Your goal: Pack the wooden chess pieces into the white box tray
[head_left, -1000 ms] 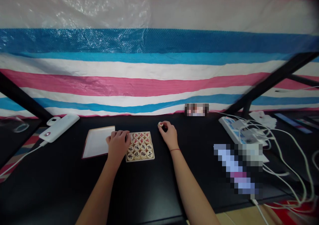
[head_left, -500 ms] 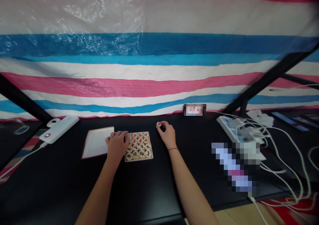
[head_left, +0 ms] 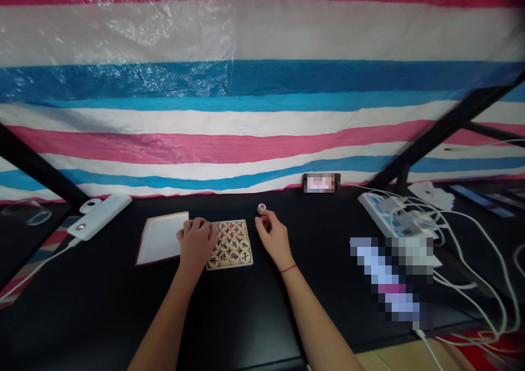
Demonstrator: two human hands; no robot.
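Note:
A small wooden tray (head_left: pixel 250 262) holds several round Chinese chess pieces (head_left: pixel 233 242) with red and black characters. My left hand (head_left: pixel 197 242) rests curled on the tray's left edge, covering some pieces. One loose piece (head_left: pixel 262 208) with a red mark lies on the black table (head_left: pixel 229 316) just beyond the tray's far right corner. My right hand (head_left: pixel 273 235) sits just behind that piece, its fingers loosely curled and apart from it, holding nothing.
A flat white lid (head_left: pixel 162 238) lies left of the tray. A white power bank (head_left: pixel 100 216) with a cable sits at far left. A power strip (head_left: pixel 394 218) and tangled white cables (head_left: pixel 463 250) fill the right side. A striped tarp (head_left: pixel 262 97) hangs behind.
My right hand has let go of the loose piece and drawn back slightly toward me. The piece stays on the table. My left hand has kept its place on the tray.

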